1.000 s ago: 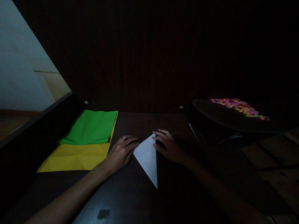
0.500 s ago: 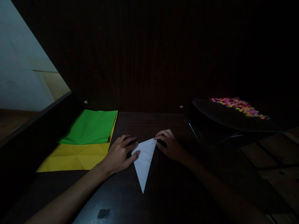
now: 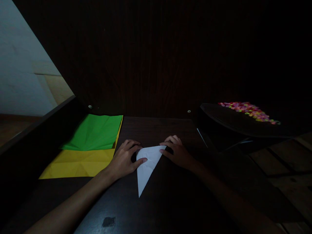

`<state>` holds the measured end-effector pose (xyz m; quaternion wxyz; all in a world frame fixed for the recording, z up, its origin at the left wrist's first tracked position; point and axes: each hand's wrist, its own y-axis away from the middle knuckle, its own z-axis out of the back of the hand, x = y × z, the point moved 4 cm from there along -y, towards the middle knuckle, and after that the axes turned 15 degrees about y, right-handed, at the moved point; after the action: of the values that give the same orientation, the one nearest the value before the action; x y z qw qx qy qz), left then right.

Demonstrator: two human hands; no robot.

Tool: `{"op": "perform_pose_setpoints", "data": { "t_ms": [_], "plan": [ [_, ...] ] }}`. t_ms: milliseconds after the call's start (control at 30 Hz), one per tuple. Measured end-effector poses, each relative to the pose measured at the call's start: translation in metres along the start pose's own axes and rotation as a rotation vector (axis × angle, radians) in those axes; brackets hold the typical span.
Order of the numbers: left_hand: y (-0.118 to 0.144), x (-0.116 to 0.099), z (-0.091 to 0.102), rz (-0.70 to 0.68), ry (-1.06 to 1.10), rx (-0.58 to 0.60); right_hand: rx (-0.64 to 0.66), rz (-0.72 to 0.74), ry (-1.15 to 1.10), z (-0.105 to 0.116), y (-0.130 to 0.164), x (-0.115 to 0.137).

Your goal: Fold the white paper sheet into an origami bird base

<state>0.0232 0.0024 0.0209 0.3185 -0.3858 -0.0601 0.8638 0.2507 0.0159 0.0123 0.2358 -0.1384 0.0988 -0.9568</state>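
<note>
A white sheet of paper (image 3: 148, 165), folded into a narrow triangle, lies on the dark wooden table (image 3: 117, 198) with its sharp tip toward me. My left hand (image 3: 126, 158) grips its upper left corner, the thumb lying on top of the paper and the fingers along the far edge. At the upper right corner, my right hand (image 3: 176, 151) pinches the paper between thumb and fingers. Faint creases show on the paper's upper part.
Left of my hands lie a green sheet (image 3: 94, 132) and, under it, a yellow sheet (image 3: 73, 164), both creased. A dark raised board (image 3: 36, 130) edges the left side. Small pink, red and yellow pieces (image 3: 251, 110) lie on a dark curved shelf (image 3: 224, 122) at right.
The paper triangle has turned, its near tip swinging left and its right corner shifting right. My right thumb has come onto the paper's corner.
</note>
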Motion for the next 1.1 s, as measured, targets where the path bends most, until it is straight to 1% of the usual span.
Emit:
{"op": "perform_pose_setpoints", "data": {
  "t_ms": [333,500,700,833,1100],
  "plan": [
    [-0.0004,0.0021,0.0004,0.047,0.044,-0.007,-0.021,-0.020,-0.053,0.0008,-0.0007,-0.0007],
    [0.0000,0.0029,0.0012,0.060,0.061,-0.015,-0.001,-0.025,-0.073,0.0015,-0.0006,-0.0007],
    [-0.0001,0.0062,0.0001,0.093,0.066,-0.054,0.007,-0.031,0.023,-0.0003,0.0018,-0.0004],
    [0.0001,0.0078,-0.0002,0.116,0.065,-0.053,0.019,-0.049,0.104,-0.0012,0.0034,0.0001],
    [-0.0007,0.0067,0.0006,0.121,0.108,-0.031,0.034,-0.054,0.109,-0.0020,0.0030,-0.0006]
  ]
}}
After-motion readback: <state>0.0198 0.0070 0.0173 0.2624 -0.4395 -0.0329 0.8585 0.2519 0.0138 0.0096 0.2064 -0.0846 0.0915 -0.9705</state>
